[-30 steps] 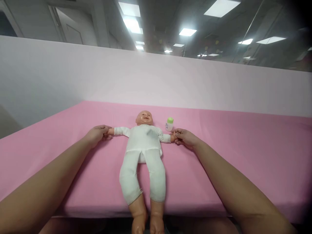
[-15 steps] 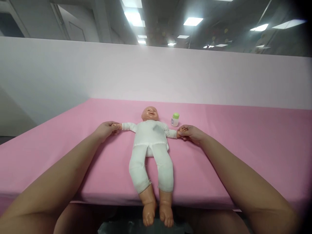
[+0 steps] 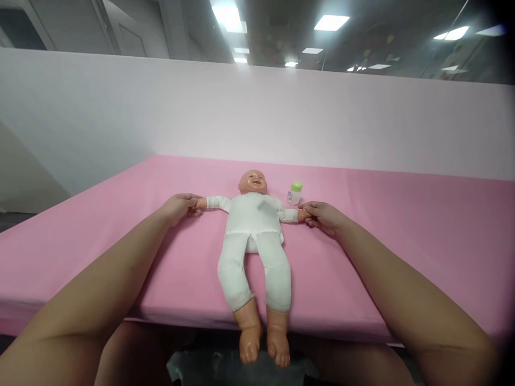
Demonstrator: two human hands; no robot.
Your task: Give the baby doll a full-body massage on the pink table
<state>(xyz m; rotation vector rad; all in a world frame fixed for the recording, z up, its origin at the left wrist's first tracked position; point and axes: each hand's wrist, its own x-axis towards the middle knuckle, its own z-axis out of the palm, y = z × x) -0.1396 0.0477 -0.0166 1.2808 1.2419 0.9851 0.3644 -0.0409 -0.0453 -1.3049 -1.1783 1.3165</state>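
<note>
A baby doll (image 3: pixel 254 217) in a white cloth body lies on its back on the pink padded surface (image 3: pixel 346 289). Its head points away from me and its bare feet hang over the near edge. Both doll arms are stretched out sideways. My left hand (image 3: pixel 181 208) is closed around the doll's hand on the left. On the right, my right hand (image 3: pixel 325 216) grips the doll's other hand between thumb and fingers. Just behind that hand stands a small clear bottle (image 3: pixel 294 194) with a green cap and a label, touched by neither hand.
A white wall panel (image 3: pixel 257 112) rises behind the pink surface, with glass above it that shows ceiling lights. The surface's near edge (image 3: pixel 181 317) runs just above my legs. A dark grey thing (image 3: pixel 241 370) sits below the doll's feet.
The whole view has shifted slightly, so the doll and bottle appear a little further right and higher. Both hands keep hold of the doll's hands, and its arms remain spread.
</note>
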